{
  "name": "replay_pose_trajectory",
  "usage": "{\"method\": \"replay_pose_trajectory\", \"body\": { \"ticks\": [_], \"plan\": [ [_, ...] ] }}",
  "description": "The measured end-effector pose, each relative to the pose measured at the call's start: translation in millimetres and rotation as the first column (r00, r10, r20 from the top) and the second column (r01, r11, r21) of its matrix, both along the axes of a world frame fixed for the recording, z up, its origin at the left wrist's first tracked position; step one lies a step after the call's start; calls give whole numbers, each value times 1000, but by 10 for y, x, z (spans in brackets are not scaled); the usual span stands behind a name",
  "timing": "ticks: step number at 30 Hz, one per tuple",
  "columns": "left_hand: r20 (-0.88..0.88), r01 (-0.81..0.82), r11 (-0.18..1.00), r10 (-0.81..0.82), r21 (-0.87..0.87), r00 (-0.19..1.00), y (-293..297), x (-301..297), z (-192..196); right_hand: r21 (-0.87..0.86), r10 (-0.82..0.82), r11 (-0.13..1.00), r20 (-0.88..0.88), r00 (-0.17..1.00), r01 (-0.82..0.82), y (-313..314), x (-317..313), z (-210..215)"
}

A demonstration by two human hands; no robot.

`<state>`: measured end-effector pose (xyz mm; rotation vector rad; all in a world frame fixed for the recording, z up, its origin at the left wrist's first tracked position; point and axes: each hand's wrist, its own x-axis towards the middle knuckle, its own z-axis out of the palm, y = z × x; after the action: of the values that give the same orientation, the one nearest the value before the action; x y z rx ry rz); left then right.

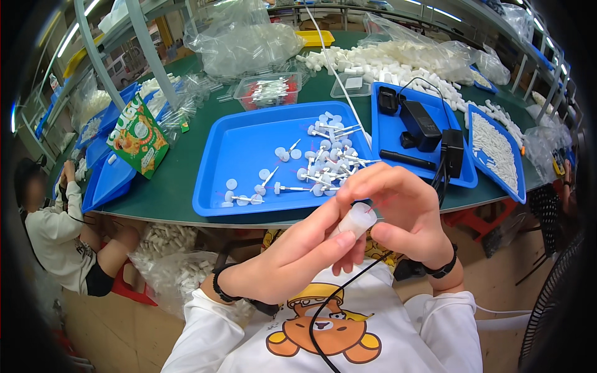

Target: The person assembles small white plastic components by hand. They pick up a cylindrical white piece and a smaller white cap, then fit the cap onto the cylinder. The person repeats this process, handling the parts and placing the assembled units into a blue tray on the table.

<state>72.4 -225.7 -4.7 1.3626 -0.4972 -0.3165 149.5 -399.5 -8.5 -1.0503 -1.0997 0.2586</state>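
Observation:
My left hand (283, 255) is closed around a whitish, translucent plastic cylinder (359, 219), its thumb along the near side. The cylinder is tilted, its round end facing up and to the right. My right hand (407, 211) curves over and beside that end, fingers bent and thumb apart from them; I see nothing gripped in it. Beyond my hands lies a blue tray (239, 149). Small white-tipped sticks with round translucent caps (329, 158) are heaped at its right side, and a few lie scattered toward the front.
A second blue tray (388, 168) holds black adapters and cables. White pieces fill another tray (494, 152) at right. Behind are a clear box (270, 90) of sticks, plastic bags (245, 40) and piled white tubes (398, 62). A green snack bag (138, 138) stands left; a co-worker (53, 224) sits beyond.

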Motion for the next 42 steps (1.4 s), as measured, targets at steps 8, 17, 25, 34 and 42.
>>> {"method": "replay_pose_trajectory", "body": {
  "ticks": [8,17,25,34,42],
  "plan": [
    [-120,121,987,-133,-108,984,48,60,-55,17,-224,972,387,894,236,0,29,-15],
    [-147,-15,996,1,-93,989,-7,53,-42,85,-383,919,431,817,386,69,51,-77],
    [-121,-61,993,49,-97,991,-16,94,-118,9,-400,903,381,833,430,76,32,-105],
    [-161,-101,986,79,-134,984,4,142,-129,17,-404,894,463,789,448,103,54,-88],
    [-174,-94,984,67,-150,982,30,210,-122,10,-404,892,463,789,451,101,72,-107]
  ]
}}
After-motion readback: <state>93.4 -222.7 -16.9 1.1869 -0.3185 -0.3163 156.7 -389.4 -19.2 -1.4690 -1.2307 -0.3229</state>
